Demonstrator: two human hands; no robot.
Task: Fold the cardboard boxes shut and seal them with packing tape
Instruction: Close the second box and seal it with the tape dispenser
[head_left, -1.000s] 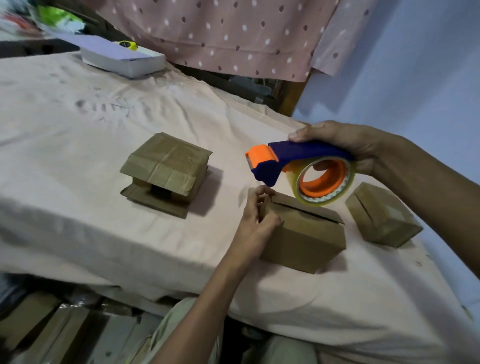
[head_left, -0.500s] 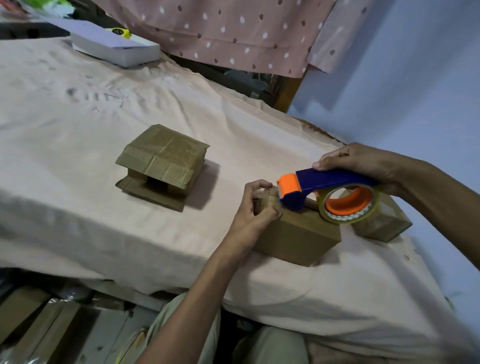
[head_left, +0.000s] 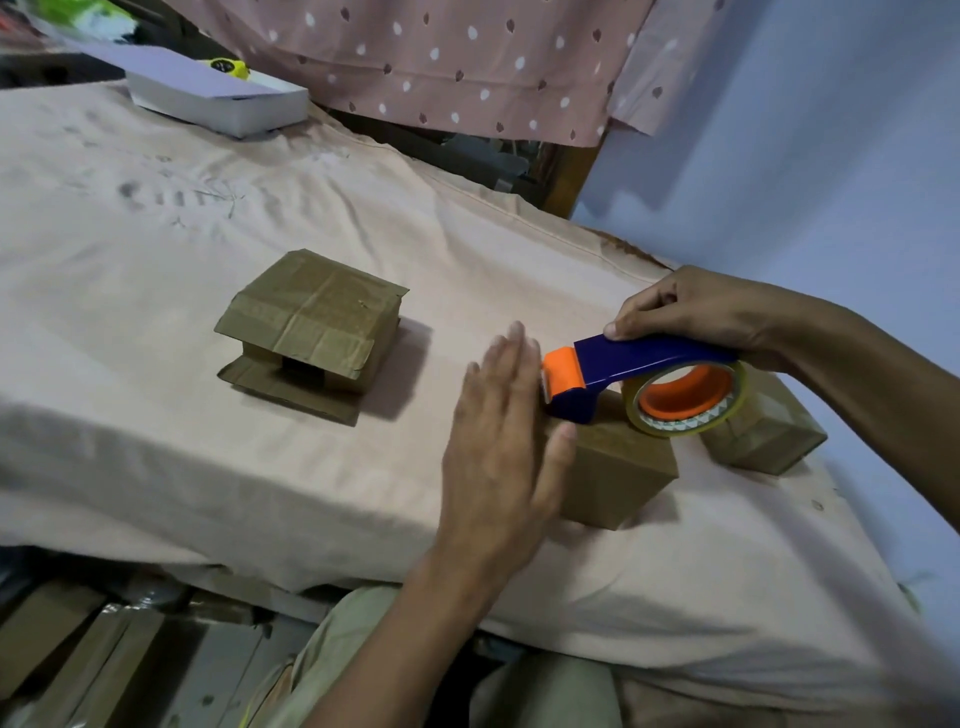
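Note:
A small closed cardboard box (head_left: 618, 467) sits on the cloth-covered table (head_left: 208, 457) near its front edge. My right hand (head_left: 696, 312) grips the blue and orange tape dispenser (head_left: 639, 382), whose orange nose and tape roll rest on the top of this box. My left hand (head_left: 504, 431) lies flat with straight fingers against the box's left end, just beside the dispenser's nose. A second small box (head_left: 763, 436) stands behind the roll at the right. A third box (head_left: 311, 332) with loose flaps lies further left.
A white flat box (head_left: 218, 96) with a yellow item on it sits at the table's far left. A dotted pink cloth (head_left: 467, 57) hangs behind. The blue wall (head_left: 805, 156) is close on the right. Flat cardboard (head_left: 62, 654) lies under the table's front edge.
The dispenser came down from above onto the box top. My left hand went from pinching the box's left corner to lying flat with straight fingers against that end.

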